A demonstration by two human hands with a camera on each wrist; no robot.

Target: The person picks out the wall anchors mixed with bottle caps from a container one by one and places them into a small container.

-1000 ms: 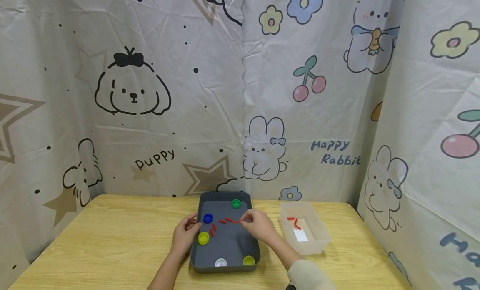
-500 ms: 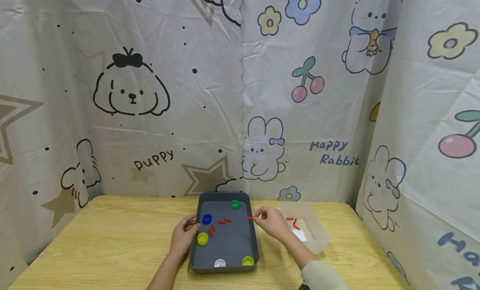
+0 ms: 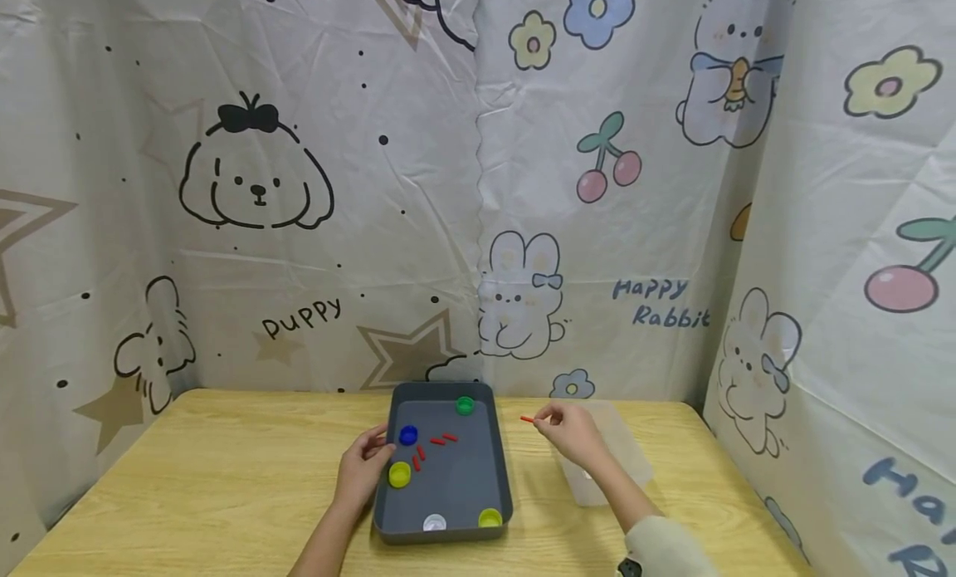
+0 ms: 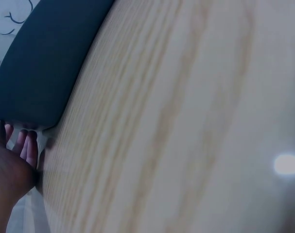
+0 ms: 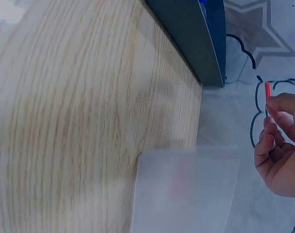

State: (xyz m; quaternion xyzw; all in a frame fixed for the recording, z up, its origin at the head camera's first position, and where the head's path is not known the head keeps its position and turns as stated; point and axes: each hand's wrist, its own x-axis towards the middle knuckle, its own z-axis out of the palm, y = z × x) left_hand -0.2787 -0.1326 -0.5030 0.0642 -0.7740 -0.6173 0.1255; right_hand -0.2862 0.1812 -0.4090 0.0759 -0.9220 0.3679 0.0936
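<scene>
My right hand (image 3: 571, 434) pinches a short red stick (image 3: 526, 419) between thumb and fingertips, raised between the tray and the clear bin. The right wrist view shows the stick (image 5: 267, 90) jutting from the pinch, the other fingers curled. At the left side of the grey tray (image 3: 463, 490), my left hand (image 3: 362, 471) grips the rim, thumb on top and fingers outside. Several red sticks (image 3: 450, 437) lie inside the tray, near a blue cap (image 3: 407, 435) and a yellow cap (image 3: 399, 475). A green cap (image 3: 465, 405) sits at the back.
Along the tray's front lie a clear cap (image 3: 435, 523) and another yellow cap (image 3: 490, 518). A translucent plastic bin (image 3: 635, 457) stands right of the tray, partly hidden by my right arm. Behind the wooden table (image 3: 224, 469) hangs a printed curtain (image 3: 418, 253).
My right hand has lifted the red stick out of the tray and carried it right, past the tray's edge toward the bin. My left hand has stayed on the rim.
</scene>
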